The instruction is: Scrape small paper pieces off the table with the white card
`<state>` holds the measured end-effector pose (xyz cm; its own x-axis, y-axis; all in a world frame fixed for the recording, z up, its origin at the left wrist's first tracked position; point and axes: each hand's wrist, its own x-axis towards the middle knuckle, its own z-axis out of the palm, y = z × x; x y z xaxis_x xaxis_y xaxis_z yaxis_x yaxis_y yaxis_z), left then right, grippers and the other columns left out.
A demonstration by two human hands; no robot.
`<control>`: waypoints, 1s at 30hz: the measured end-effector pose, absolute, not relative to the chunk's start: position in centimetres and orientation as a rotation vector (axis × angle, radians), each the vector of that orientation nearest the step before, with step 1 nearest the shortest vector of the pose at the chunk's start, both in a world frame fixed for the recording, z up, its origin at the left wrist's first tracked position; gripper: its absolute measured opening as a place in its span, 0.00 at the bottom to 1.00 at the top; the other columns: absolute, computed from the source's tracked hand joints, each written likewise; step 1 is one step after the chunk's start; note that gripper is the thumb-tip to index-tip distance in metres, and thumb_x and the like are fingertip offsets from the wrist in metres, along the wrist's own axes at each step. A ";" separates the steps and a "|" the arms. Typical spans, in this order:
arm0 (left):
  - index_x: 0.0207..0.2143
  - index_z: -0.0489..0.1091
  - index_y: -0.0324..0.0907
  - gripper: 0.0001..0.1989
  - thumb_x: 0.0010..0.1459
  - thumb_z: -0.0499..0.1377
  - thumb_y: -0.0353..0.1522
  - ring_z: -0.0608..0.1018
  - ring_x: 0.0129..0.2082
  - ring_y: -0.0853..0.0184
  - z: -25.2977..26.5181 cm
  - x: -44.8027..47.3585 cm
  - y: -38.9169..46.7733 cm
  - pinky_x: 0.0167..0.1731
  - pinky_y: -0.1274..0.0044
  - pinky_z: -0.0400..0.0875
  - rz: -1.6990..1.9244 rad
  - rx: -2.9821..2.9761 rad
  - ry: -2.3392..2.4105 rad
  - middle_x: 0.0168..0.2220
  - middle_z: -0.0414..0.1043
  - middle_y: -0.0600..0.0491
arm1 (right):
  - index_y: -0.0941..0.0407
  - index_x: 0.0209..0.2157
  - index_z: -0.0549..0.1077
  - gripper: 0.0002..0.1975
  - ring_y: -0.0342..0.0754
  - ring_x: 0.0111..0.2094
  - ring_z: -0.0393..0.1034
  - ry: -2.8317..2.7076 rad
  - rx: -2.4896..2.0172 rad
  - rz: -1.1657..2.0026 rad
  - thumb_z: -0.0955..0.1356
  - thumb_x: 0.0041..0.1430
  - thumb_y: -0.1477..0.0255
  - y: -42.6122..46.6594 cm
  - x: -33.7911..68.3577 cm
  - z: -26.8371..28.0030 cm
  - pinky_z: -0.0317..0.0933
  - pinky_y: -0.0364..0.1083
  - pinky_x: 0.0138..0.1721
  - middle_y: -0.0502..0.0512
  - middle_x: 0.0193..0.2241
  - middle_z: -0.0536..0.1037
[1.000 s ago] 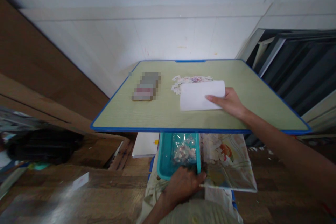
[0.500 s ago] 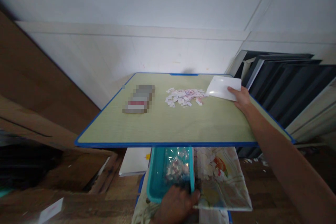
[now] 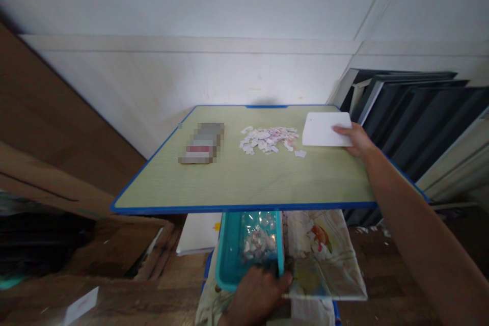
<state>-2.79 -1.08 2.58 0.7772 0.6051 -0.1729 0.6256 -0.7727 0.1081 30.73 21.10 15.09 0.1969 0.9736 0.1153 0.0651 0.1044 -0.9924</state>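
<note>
My right hand (image 3: 359, 138) pinches the right edge of a stiff white rectangular sheet (image 3: 324, 130), thumb on top, over the right side of the table. Left of the sheet lies a heap of small paper scraps (image 3: 267, 139), with one loose scrap (image 3: 300, 154) nearest the sheet. Below the table's front edge, my left hand (image 3: 260, 290) is closed at the near right corner of a teal tray (image 3: 230, 249). Its thumb shows outside the rim, while its fingertips are dark and partly hidden. Inside that tray sits a clear plastic bag of scraps (image 3: 260, 244).
The light green table (image 3: 237, 183) has a blue rim and stands against a white wall. A blurred-out box (image 3: 201, 143) lies on its left side. Dark panels (image 3: 416, 122) lean at the right. Beside the teal tray is a patterned plastic cover (image 3: 324, 260).
The white sheet has tilted and shifted slightly right with my right hand. A scrap now lies apart at the heap's right front. My left hand stays at the tray.
</note>
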 end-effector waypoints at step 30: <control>0.46 0.59 0.46 0.16 0.55 0.53 0.37 0.72 0.28 0.61 3.4 -2.6 -1.0 0.25 0.74 0.64 -0.281 2.778 0.963 0.28 0.69 0.51 | 0.62 0.29 0.73 0.15 0.44 0.21 0.69 -1.572 -1.366 1.423 0.71 0.35 0.72 18.7 28.7 17.1 0.61 0.39 0.21 0.53 0.24 0.76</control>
